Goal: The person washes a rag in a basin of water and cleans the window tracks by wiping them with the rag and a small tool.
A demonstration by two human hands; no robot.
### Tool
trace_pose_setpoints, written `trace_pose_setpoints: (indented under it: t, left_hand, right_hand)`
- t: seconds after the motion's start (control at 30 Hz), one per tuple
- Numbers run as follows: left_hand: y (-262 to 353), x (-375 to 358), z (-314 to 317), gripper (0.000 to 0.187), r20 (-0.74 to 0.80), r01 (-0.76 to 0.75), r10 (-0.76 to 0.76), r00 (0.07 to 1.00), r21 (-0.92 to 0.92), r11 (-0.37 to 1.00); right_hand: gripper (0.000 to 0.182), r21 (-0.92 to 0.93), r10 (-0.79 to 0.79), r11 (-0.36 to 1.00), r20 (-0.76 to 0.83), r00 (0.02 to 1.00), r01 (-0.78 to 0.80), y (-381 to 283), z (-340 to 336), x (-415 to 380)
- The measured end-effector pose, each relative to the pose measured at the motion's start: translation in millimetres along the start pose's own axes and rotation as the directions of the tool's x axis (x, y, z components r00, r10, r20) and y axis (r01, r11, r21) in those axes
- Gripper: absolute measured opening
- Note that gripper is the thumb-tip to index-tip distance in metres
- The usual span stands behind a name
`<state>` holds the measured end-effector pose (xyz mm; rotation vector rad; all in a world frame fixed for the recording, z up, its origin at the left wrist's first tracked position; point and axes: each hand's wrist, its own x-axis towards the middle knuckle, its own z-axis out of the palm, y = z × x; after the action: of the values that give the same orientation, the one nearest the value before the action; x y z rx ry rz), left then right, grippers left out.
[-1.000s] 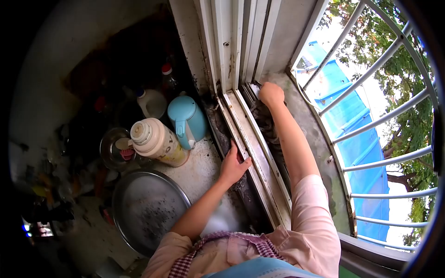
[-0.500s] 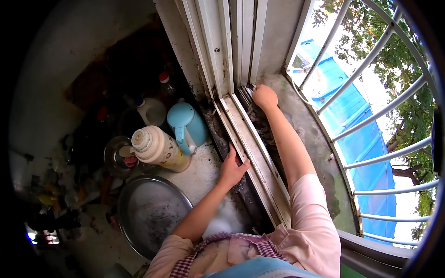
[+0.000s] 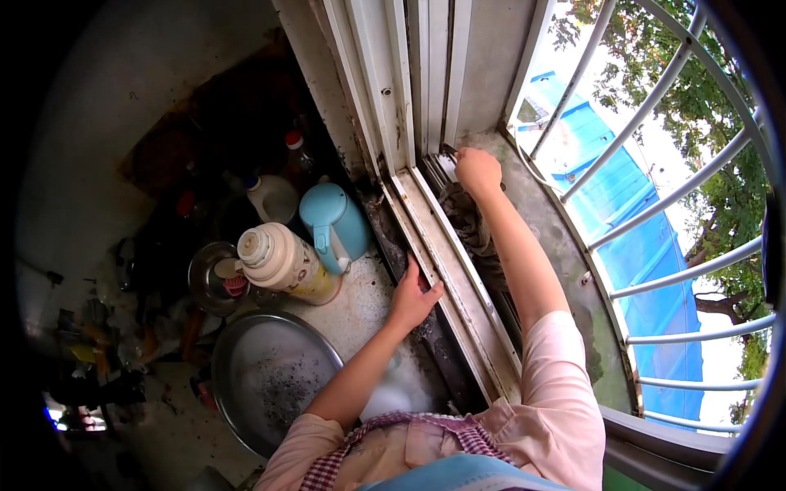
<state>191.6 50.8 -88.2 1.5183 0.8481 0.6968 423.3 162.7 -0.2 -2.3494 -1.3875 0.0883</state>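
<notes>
My right hand (image 3: 478,170) is closed at the far end of the outer window track (image 3: 442,170); what its fingers hold is too small to make out. A dark, dirty cloth (image 3: 463,214) lies bunched in the track beside my right wrist. My left hand (image 3: 413,301) rests on the dirty inner ledge of the window frame (image 3: 453,307), its thumb and fingers apart, with nothing visible in it.
Left of the frame stand a blue kettle (image 3: 334,225), a cream thermos (image 3: 286,262), a metal bowl (image 3: 199,282) and a round metal basin (image 3: 225,401) of cloudy water. Curved white bars (image 3: 643,221) close off the right side. A red-capped bottle (image 3: 296,151) stands farther back.
My right hand has shifted slightly right, and more of the dark cloth shows beside it. My left hand stays on the ledge. The view has moved a little.
</notes>
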Motion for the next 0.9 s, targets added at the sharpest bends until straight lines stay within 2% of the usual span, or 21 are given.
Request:
trace_pose_setpoints:
  t: [0.13,0.27,0.37,0.47,0.57,0.67,0.77,0.8,0.9]
  left_hand:
    - [6.3,-1.0,-2.4,0.085,0.007,0.043,-0.043,0.999,0.071,0.997]
    - [6.0,-1.7,-1.3,0.086,-0.019,-0.01,0.011,1.0,0.079,0.997]
    - [2.0,-1.1,-1.0,0.086,-0.008,0.032,-0.032,0.999,0.07,0.997]
    - [0.9,-0.8,-0.4,0.085,-0.015,-0.001,0.002,1.0,0.055,0.999]
    - [7.4,-2.4,-1.4,0.085,-0.021,0.017,-0.016,1.0,0.097,0.995]
    - [12.1,-1.7,-2.6,0.085,-0.004,0.018,-0.017,1.0,0.108,0.994]
    - [-4.1,-1.0,-0.8,0.085,-0.008,0.031,-0.031,0.999,0.064,0.997]
    - [-6.4,0.2,0.2,0.084,-0.019,0.003,-0.002,1.0,0.072,0.997]
    - [-0.3,0.0,-1.1,0.084,-0.01,-0.006,0.006,1.0,0.072,0.997]
  right_hand:
    - [0.02,-0.07,-0.036,0.997,-0.044,0.998,0.032,1.4,14.0,3.1]
    - [0.019,-0.186,-0.082,0.981,-0.111,0.99,0.06,-2.8,26.4,7.7]
    - [0.019,-0.196,-0.153,0.972,-0.104,0.983,0.131,2.9,27.2,10.6]
    - [0.019,-0.248,-0.17,0.953,0.042,0.985,0.175,6.2,30.1,16.0]
    - [0.019,-0.117,-0.139,0.984,-0.051,0.989,0.133,8.7,30.6,10.2]
    - [0.02,-0.193,-0.1,0.977,-0.047,0.994,0.089,5.1,31.3,11.7]
    - [0.021,-0.193,-0.1,0.973,0.125,0.987,0.123,8.0,19.8,21.1]
    - [0.025,-0.121,-0.068,0.988,0.182,0.981,0.091,11.2,19.9,25.1]
    - [0.029,0.03,-0.076,0.997,0.173,0.982,0.072,23.3,25.8,29.8]
